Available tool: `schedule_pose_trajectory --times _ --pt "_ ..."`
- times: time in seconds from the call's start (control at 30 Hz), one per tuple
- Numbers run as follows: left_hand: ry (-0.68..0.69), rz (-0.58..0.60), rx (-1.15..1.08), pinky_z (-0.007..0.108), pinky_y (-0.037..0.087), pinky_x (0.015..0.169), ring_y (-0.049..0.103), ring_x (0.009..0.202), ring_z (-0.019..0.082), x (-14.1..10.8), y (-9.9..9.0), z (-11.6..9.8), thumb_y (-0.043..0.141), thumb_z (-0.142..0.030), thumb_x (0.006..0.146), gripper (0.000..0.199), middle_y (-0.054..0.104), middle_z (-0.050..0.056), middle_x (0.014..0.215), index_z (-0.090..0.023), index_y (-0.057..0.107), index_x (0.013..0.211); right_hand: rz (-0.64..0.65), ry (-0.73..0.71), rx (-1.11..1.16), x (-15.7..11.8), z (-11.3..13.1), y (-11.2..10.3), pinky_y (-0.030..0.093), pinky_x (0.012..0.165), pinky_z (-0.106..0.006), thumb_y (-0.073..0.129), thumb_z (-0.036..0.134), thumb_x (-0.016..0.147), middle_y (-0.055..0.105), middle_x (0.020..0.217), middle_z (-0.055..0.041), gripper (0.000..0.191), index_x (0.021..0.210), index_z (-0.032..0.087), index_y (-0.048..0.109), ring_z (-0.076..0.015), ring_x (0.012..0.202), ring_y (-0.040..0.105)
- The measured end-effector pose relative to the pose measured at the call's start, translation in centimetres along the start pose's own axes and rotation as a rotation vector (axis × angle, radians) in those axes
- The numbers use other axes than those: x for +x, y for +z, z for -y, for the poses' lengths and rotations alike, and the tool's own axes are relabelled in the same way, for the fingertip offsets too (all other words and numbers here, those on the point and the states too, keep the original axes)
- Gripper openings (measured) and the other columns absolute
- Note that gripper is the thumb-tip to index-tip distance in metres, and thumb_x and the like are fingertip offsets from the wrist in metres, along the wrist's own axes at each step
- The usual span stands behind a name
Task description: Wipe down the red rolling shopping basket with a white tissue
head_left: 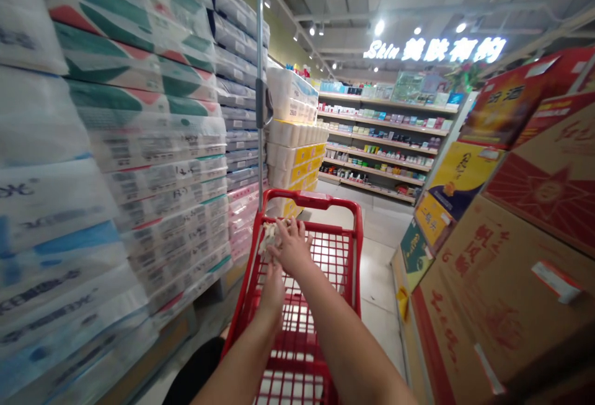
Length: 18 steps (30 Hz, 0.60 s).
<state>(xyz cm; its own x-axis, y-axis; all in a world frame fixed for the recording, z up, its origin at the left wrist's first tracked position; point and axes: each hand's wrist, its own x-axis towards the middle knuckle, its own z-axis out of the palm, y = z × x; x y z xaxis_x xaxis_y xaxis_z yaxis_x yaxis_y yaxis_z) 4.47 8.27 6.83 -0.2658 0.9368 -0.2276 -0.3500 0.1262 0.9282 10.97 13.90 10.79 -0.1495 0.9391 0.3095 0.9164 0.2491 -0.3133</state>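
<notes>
Well, green-and-white plastic-wrapped packs (116, 70) rise at upper left. Mid-frame, a small crumpled cream bundle (268, 237) touches the left hand (275, 273) and spread-fingered right hand (292, 247), either grip's hold impossible to tell, above a red plastic-mesh cart (357, 256); brown cardboard cartons (493, 293) stand lower right.

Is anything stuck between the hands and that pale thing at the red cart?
Nothing visible is. The right hand overlaps the pale thing, and the left hand is close by its lower edge. The red cart is beneath them, not in between.

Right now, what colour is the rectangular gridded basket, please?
The basket is red, best seen in head view.
</notes>
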Motion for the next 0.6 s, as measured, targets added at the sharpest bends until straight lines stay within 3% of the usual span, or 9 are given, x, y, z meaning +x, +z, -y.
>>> schedule_pose_trajectory --times 0.1,0.2,0.37,0.6 --pt "0.127 0.06 0.251 0.035 0.035 0.104 0.049 0.126 0.026 0.8 0.2 1.3 0.056 -0.02 0.079 0.033 0.062 0.009 0.125 -0.023 0.06 0.111 0.072 -0.075 0.025 0.9 -1.0 0.7 0.032 0.1 -0.045 0.062 0.032 0.083 0.038 0.147 -0.0044 0.038 0.121 0.03 0.055 -0.0294 0.134 0.031" --pt "0.138 0.103 0.6 0.044 0.033 0.106 0.053 0.122 0.032 0.8 -0.3 1.0 0.057 -0.012 0.072 0.046 0.068 0.013 0.113 -0.023 0.061 0.117 -0.05 -0.071 0.048 -0.2 -2.6 0.4 0.037 0.09 -0.029 0.059 0.015 0.079 0.056 0.118 -0.0039 0.024 0.102 0.023 0.06 -0.0187 0.11 0.049" --pt "0.189 0.138 0.961 0.053 0.033 0.103 0.061 0.105 0.033 0.3 -1.7 -0.4 0.058 -0.011 0.069 0.063 0.069 0.01 0.083 -0.029 0.057 0.129 -0.237 0.173 -0.064 -4.0 -5.0 -0.4 0.037 0.088 -0.032 0.054 0.011 0.078 0.056 0.111 -0.0064 0.028 0.103 0.024 0.059 -0.0221 0.105 0.05" --pt "0.318 0.24 1.175 0.053 0.037 0.101 0.059 0.107 0.034 0.4 -2.4 -0.7 0.058 -0.01 0.065 0.075 0.067 0.012 0.103 -0.034 0.051 0.136 -0.255 0.197 0.007 -6.0 -5.8 -0.3 0.036 0.092 -0.035 0.053 0.011 0.076 0.057 0.114 -0.0069 0.031 0.103 0.025 0.061 -0.0242 0.109 0.048"
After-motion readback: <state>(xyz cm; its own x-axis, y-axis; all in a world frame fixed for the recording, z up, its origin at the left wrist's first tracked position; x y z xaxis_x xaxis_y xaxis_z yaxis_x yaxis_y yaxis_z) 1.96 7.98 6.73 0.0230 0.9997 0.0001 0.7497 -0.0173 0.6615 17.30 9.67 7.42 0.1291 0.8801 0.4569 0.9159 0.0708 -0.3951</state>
